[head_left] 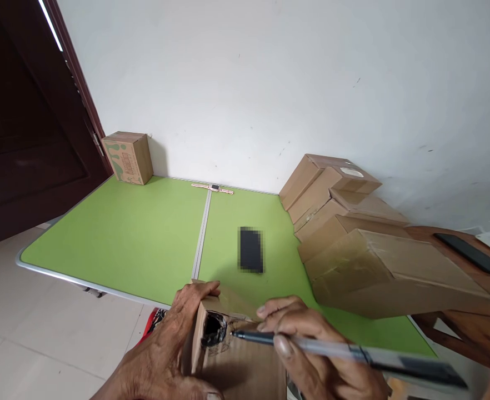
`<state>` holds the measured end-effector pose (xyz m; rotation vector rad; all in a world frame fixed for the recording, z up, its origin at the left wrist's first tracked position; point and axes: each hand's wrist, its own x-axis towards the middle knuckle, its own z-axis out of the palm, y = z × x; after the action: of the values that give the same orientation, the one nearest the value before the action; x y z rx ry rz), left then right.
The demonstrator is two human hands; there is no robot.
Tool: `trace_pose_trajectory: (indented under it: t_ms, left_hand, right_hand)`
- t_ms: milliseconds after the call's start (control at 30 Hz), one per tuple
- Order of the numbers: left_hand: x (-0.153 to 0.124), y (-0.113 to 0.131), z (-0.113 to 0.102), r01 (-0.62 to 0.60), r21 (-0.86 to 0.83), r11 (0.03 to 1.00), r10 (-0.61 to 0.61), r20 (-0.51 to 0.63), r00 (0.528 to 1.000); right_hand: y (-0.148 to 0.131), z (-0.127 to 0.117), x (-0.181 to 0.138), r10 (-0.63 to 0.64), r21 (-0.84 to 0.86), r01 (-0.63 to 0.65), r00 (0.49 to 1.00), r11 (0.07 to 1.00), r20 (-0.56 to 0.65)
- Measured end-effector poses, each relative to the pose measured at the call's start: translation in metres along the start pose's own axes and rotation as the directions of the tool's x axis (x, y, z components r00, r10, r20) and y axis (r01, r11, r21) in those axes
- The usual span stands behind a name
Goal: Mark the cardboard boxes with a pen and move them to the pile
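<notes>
A brown cardboard box (245, 369) stands at the near edge of the table, in front of me. My left hand (161, 347) grips its left side, fingers over the top edge and thumb low on the near face. Near that face's upper left corner is a ragged dark hole (214, 328) with black, shiny edges. Between the thumb and fingers of my right hand (311, 322) is a pen (332, 348) with a clear barrel and dark grip. Its tip points left, at the cardboard just right of the hole; whether it touches is unclear.
On the green folding table (124, 233) lie a blurred dark rectangle (251, 250) and a pink-strapped watch (215, 188). A printed box (128, 158) stands back left. Several cardboard boxes (374, 261) line the right side, beside a wooden surface with a black phone (472, 254).
</notes>
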<state>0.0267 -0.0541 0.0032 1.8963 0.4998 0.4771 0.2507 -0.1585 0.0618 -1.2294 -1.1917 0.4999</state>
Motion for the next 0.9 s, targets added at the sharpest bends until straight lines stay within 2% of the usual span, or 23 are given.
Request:
trace_pose_trajectory:
  t_ms: [67,133,200,233,267,300,333,400,500,567,633,767,833,900]
  left_hand:
    - [-0.002,0.001,0.000,0.025,-0.004,1.000,-0.025,0.007,1.000]
    - [-0.005,-0.001,0.001,0.035,0.000,0.999,-0.035,0.013,0.999]
    - [-0.007,-0.011,0.002,0.007,0.011,1.000,-0.007,0.002,1.000]
    - [-0.006,-0.019,0.003,-0.028,0.015,1.000,0.028,-0.018,0.999]
    - [-0.003,-0.029,0.004,-0.056,0.019,0.998,0.057,-0.040,0.998]
    - [0.003,-0.040,0.005,-0.065,0.022,0.998,0.066,-0.060,0.996]
    - [0.012,-0.051,0.005,-0.042,0.025,0.999,0.044,-0.073,0.996]
    - [0.034,-0.070,0.006,0.095,0.042,0.995,-0.092,-0.061,0.994]
    - [0.060,-0.080,0.005,0.256,0.072,0.964,-0.252,-0.062,0.966]
    - [0.063,-0.075,0.001,0.252,0.077,0.965,-0.246,-0.079,0.966]
    - [0.054,-0.066,-0.005,0.194,0.081,0.978,-0.188,-0.078,0.979]
    - [0.030,-0.048,-0.012,0.104,0.104,0.989,-0.097,-0.074,0.993]
    - [0.023,-0.043,-0.011,0.100,0.107,0.989,-0.090,-0.089,0.992]
    - [0.021,-0.040,-0.008,0.099,0.103,0.990,-0.088,-0.102,0.991]
  right_hand:
    - [0.009,-0.010,0.021,0.017,0.058,-0.017,1.000,0.998,0.002]
    - [0.027,-0.015,0.051,0.051,0.190,-0.040,0.997,0.981,-0.054]
    - [0.052,-0.011,0.086,0.158,0.186,-0.140,0.984,0.973,-0.087]
    - [0.068,-0.006,0.103,0.237,0.056,-0.234,0.969,0.971,-0.066]
    - [0.084,0.001,0.119,0.358,-0.201,-0.353,0.934,0.914,-0.016]
    - [0.102,0.010,0.133,0.434,-0.309,-0.408,0.901,0.859,0.016]
    - [0.119,0.019,0.144,0.483,-0.377,-0.438,0.875,0.816,0.028]
    - [0.151,0.039,0.159,0.564,-0.514,-0.479,0.826,0.711,0.012]
    - [0.185,0.064,0.163,0.634,-0.667,-0.482,0.773,0.569,-0.017]
    - [0.195,0.073,0.162,0.654,-0.732,-0.464,0.756,0.499,-0.033]
    - [0.197,0.077,0.160,0.658,-0.774,-0.443,0.751,0.452,-0.046]
    - [0.184,0.068,0.145,0.610,-0.815,-0.411,0.787,0.408,-0.091]
    - [0.177,0.056,0.131,0.554,-0.825,-0.416,0.818,0.383,-0.155]
    - [0.172,0.043,0.115,0.511,-0.823,-0.459,0.822,0.336,-0.250]
